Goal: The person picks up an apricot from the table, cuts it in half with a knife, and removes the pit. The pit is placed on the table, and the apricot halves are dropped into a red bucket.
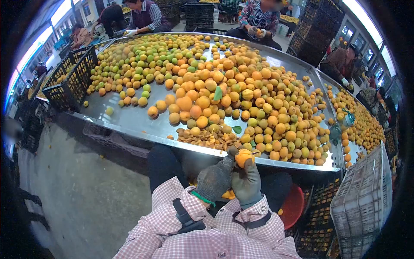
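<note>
Holding one orange fruit (244, 157) at the near edge of the steel table (129, 118).
Pinching it with left hand (214, 179), wrapping it from below with right hand (246, 185); heaped fruit pile (241, 95) beyond, black crate (71, 82) far left.

Grey gloves (214, 179), orange fruit (244, 157), pink-white checked sleeves (164, 216); silver table (129, 118) heaped orange, yellow, green; bucket (293, 206) probably red; black crates (71, 80).

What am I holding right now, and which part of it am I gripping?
A small round orange fruit, pinched at its sides between the fingertips of the grey-gloved left hand and right hand.
</note>
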The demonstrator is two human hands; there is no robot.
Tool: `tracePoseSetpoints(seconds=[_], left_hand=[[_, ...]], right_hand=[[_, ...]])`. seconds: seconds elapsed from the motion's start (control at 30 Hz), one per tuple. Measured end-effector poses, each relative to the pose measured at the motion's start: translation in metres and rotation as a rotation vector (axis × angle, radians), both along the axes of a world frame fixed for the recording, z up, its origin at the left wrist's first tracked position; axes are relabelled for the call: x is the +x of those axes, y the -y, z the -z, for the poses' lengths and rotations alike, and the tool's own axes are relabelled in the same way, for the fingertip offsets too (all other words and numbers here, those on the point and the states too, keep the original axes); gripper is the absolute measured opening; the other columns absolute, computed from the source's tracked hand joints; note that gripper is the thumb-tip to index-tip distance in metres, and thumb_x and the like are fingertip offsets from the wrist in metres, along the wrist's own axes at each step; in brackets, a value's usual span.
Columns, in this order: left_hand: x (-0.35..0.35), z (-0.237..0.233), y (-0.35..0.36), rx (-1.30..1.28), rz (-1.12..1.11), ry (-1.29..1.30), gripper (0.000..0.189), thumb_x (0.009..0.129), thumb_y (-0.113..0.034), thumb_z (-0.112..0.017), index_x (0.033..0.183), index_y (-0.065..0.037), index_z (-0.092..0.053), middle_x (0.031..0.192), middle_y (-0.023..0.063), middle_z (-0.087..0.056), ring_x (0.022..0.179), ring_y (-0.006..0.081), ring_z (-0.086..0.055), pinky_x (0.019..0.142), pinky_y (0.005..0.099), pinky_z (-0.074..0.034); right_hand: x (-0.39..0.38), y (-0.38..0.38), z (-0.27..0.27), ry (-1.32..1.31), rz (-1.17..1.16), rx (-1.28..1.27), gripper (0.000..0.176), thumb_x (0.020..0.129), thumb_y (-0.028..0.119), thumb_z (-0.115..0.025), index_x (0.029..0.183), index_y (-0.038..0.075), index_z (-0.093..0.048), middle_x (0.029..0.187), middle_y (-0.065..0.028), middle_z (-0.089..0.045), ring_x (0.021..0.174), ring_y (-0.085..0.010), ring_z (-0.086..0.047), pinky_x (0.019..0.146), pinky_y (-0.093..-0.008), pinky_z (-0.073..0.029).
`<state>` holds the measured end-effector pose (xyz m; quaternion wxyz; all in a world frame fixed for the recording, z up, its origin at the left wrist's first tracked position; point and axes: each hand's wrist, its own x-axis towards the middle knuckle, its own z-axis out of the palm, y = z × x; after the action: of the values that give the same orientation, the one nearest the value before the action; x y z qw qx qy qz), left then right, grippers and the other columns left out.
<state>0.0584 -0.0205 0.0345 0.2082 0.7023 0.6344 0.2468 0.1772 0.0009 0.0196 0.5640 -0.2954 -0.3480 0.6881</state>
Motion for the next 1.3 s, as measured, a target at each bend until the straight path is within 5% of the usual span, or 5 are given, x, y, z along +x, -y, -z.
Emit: tracePoseSetpoints(seconds=[0.43,0.57,0.63,0.67,1.3], left_hand=[[-0.032,-0.016,-0.004,0.023,-0.102,0.341,0.040,0.079,-0.012,-0.065,0.116,-0.008,-0.048,0.082,0.0106,-0.061,0.073,0.0266,-0.063,0.060,0.0365,-0.049],[-0.020,-0.022,0.004,0.152,0.153,0.225,0.039,0.082,-0.011,-0.056,0.120,-0.008,-0.049,0.127,0.0138,-0.048,0.061,0.0280,-0.061,0.057,0.0313,-0.053],[-0.016,-0.029,0.009,0.112,0.198,-0.036,0.042,0.083,-0.014,-0.056,0.124,-0.011,-0.048,0.125,0.0136,-0.050,0.066,0.0273,-0.063,0.058,0.0312,-0.053],[-0.014,-0.019,0.014,0.058,0.131,0.149,0.044,0.079,-0.013,-0.064,0.119,-0.012,-0.048,0.083,0.0148,-0.063,0.070,0.0350,-0.063,0.058,0.0409,-0.050],[-0.024,0.004,0.035,0.147,0.247,-0.076,0.038,0.067,-0.029,-0.073,0.096,-0.008,-0.057,0.074,0.0104,-0.059,0.066,0.0316,-0.061,0.054,0.0405,-0.046]], right_hand=[[0.068,-0.001,-0.018,-0.246,-0.047,-0.126,0.053,0.082,0.002,-0.059,0.130,0.007,-0.037,0.109,-0.0112,-0.056,0.101,-0.0239,-0.056,0.085,-0.0345,-0.049],[0.069,0.014,-0.026,-0.064,-0.151,-0.231,0.053,0.079,0.008,-0.066,0.126,0.004,-0.042,0.112,-0.0131,-0.054,0.093,-0.0202,-0.059,0.076,-0.0303,-0.053],[0.070,0.020,-0.022,0.213,-0.147,-0.030,0.050,0.080,0.017,-0.069,0.122,0.004,-0.045,0.109,-0.0096,-0.054,0.096,-0.0168,-0.056,0.078,-0.0286,-0.050],[0.070,0.023,-0.025,0.506,-0.093,0.109,0.053,0.076,0.022,-0.074,0.118,0.004,-0.047,0.108,-0.0082,-0.053,0.093,-0.0143,-0.055,0.080,-0.0269,-0.048],[0.038,0.052,-0.030,0.718,0.178,0.308,0.065,0.063,0.031,-0.082,0.112,0.004,-0.049,0.105,-0.0120,-0.047,0.097,-0.0263,-0.049,0.087,-0.0358,-0.040]])
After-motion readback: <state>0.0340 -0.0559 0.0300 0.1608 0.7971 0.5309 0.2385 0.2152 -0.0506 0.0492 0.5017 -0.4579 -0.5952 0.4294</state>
